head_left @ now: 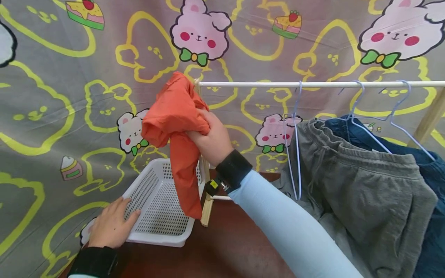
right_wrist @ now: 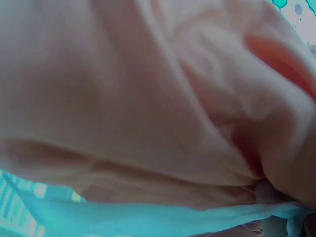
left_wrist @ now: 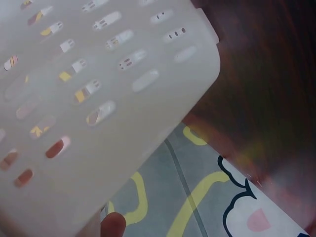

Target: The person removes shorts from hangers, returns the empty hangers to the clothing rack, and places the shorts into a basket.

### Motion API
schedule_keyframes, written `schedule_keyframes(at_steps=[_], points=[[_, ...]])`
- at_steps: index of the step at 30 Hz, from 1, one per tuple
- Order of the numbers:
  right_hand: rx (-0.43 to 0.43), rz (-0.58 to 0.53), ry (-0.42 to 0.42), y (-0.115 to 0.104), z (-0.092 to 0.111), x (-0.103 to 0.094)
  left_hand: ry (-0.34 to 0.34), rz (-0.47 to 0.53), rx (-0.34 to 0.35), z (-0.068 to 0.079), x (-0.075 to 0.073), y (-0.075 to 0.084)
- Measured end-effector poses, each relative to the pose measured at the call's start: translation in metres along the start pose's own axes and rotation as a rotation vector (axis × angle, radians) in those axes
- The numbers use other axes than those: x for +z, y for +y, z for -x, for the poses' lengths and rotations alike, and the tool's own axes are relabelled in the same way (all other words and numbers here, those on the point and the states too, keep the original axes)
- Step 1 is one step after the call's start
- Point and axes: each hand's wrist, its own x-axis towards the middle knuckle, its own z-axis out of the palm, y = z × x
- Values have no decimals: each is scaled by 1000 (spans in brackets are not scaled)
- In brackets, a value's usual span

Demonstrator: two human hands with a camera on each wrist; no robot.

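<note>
Raised in the middle of the head view, my right hand (head_left: 213, 139) grips a bunched orange garment (head_left: 177, 108). One long strip of it hangs down over a white plastic basket (head_left: 158, 237). Pale folds of the garment (right_wrist: 123, 98) fill most of the right wrist view. My left hand (head_left: 111, 224) holds the basket's left rim, its thumb over the inner side. From the left wrist, the basket's slotted wall (left_wrist: 163, 108) shows close up, with a fingertip (left_wrist: 114, 224) at its lower edge.
Right of the basket stands a rack with a white rail (head_left: 243, 84) and wooden posts. Grey shorts (head_left: 365, 193) and a dark blue garment (head_left: 431, 231) hang there on thin blue hangers (head_left: 373, 135). A cartoon-print cloth (head_left: 104, 69) covers the wall behind the brown table (head_left: 236, 247).
</note>
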Motion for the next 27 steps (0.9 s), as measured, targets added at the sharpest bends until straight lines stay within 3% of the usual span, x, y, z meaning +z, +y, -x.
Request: schedule_keyframes(at_steps=[5,15,21,27], points=[[6,0,-31,-1,-6,14,4,3,-8,-2,3,2],[-48,35,6,2,-19,43,24,25,-4,-2,-1,-1],[-23,55,-57,11,-14,58,39,38,-4,-2,-2,-1],[6,203,-163,38,1,73,34,36,1,-3,-1,-3]])
